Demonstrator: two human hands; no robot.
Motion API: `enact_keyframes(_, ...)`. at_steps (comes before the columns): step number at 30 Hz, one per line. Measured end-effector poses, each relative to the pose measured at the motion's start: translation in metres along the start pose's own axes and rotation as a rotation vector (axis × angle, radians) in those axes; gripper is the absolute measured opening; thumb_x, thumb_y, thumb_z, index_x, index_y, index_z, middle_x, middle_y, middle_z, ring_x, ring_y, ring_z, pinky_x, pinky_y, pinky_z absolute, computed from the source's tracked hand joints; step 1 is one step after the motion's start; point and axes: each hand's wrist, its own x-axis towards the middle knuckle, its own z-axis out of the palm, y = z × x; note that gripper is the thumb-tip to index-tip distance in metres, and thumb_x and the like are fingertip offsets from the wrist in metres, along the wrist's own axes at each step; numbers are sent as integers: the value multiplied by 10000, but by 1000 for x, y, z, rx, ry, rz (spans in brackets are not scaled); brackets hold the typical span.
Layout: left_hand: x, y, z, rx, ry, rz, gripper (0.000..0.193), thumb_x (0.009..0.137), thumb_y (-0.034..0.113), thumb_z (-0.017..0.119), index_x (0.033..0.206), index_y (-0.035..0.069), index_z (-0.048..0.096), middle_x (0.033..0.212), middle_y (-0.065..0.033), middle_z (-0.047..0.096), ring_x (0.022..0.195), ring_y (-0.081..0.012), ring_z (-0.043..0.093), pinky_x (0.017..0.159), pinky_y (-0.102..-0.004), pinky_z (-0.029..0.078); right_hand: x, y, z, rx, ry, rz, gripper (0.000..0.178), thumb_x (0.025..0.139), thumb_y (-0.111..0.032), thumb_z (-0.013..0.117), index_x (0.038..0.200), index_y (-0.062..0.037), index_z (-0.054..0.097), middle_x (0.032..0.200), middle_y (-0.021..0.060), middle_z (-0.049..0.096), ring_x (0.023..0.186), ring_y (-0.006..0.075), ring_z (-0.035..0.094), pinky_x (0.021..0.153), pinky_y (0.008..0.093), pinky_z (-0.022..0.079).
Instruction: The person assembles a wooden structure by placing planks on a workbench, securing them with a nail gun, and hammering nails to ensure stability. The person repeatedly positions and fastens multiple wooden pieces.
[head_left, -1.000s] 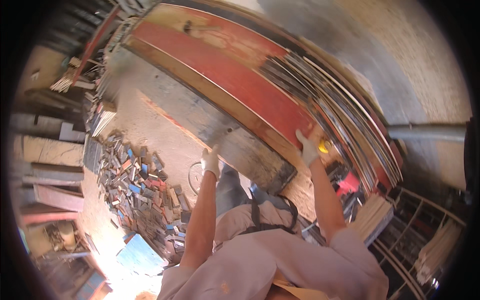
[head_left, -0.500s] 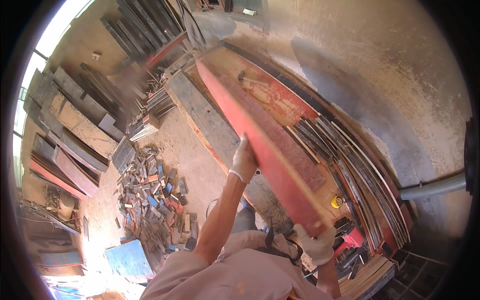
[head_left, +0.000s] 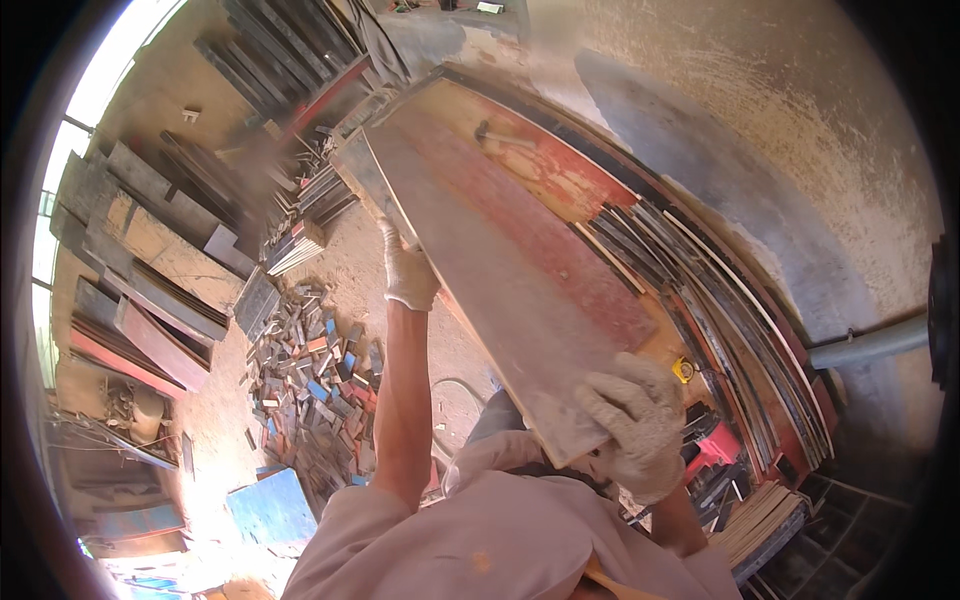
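Observation:
A long grey-brown board [head_left: 470, 280] lies slantwise in front of me, its broad worn face turned up. My left hand [head_left: 408, 272], in a pale work glove, grips its left edge, thumb along the side and the other fingers partly hidden underneath. At the near end, my gloved right hand [head_left: 638, 425] is closed over the board's right corner, fingers bent on top. Just beneath and to the right shows a reddish board [head_left: 590, 275] on the workbench [head_left: 440, 103].
A hammer [head_left: 507, 138] lies at the bench's far side. Long narrow strips [head_left: 725, 335] are stacked along the right, near a yellow tape measure [head_left: 683, 370] and a red tool [head_left: 714, 445]. Offcuts [head_left: 320, 385] heap on the floor; panels [head_left: 150, 235] lean at left.
The board has turned from standing on edge, red face showing, to nearly flat with its grey-brown face up. My left hand has moved left with its edge; my right hand now lies over the near end.

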Motion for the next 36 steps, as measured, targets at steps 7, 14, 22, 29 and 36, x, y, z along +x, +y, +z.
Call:
enact_keyframes(7,39,-97,4,738,321,-70,381,909,-114,678,1270,-8,731,1192,-100,742,1032,-218,717,862,-303,651,-132,26,70,105,-22,732,390,977,-180,728,1349,-69,686,1183,150,745,1130,384,682,978,490,555)
enact_keyframes(14,45,-162,-50,1002,481,-80,522,907,285,766,1363,46,678,1120,-115,690,969,-260,677,832,-403,596,-176,115,157,-18,204,777,402,1056,-392,665,1264,-53,722,928,157,778,803,315,756,712,445,599)
enact_keyframes(22,-1,-202,-68,523,420,-287,944,891,722,764,1508,39,553,1249,-131,612,1124,-267,607,878,-464,609,-264,225,196,887,111,2098,614,986,-648,642,1388,-183,625,1101,83,756,711,243,659,600,429,521)
enact_keyframes(29,51,-151,-91,317,463,-140,1059,885,671,802,1561,-59,441,1480,-237,576,1280,-372,644,866,-481,645,-206,122,163,1224,342,1827,308,1080,-358,639,1317,-164,662,1014,-9,741,582,66,498,445,209,317)
enact_keyframes(36,53,-152,-44,84,444,-140,175,992,50,752,1135,-48,733,1039,-152,771,886,-259,764,773,-384,643,-230,20,125,1044,471,1444,166,1090,-202,655,1041,-44,662,875,41,716,595,123,605,540,264,483)
